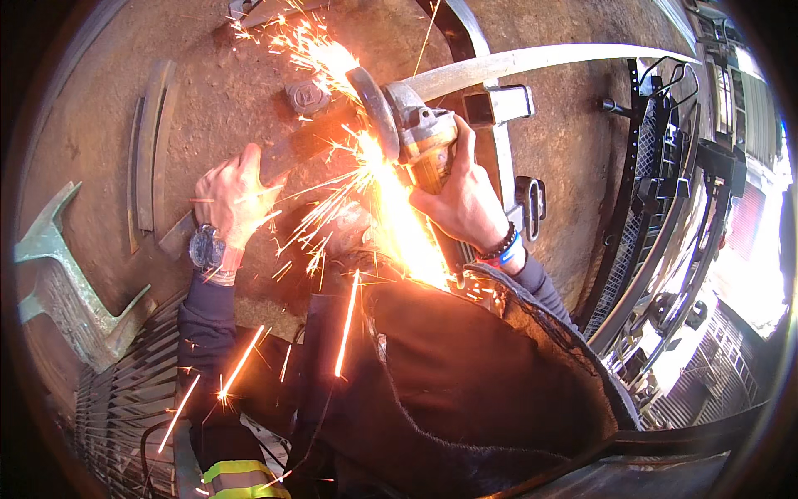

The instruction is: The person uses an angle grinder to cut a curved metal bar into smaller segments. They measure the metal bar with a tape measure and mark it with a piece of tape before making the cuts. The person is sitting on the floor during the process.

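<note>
1. gripping the yellow-and-grey angle grinder (431,145), the bare right hand (465,195) has its fingers wrapped around the body; the tool sits at upper middle, between both hands. held by one hand only, it could kick if its wheel snags.
2. the flat metal bar (303,145) reaches from the left hand (233,195) toward the dark disc (374,116) at the grinder's head. thumb and fingers seem to pinch its near end; glare hides the exact contact. a loose pinch could let the bar twist or be snatched away.
3. sparks (391,208) pour down to the brown apron (490,358). a long burst there could scorch it, most likely along the frayed edge.
4. stray streaks cross the left hand and the dark sleeve (208,316); bare skin could burn, and a flinch could shift the bar.
5. the wristwatch (206,248) and beaded bracelet (501,241) could take heat, or snag if either wrist strays near the wheel.
</note>
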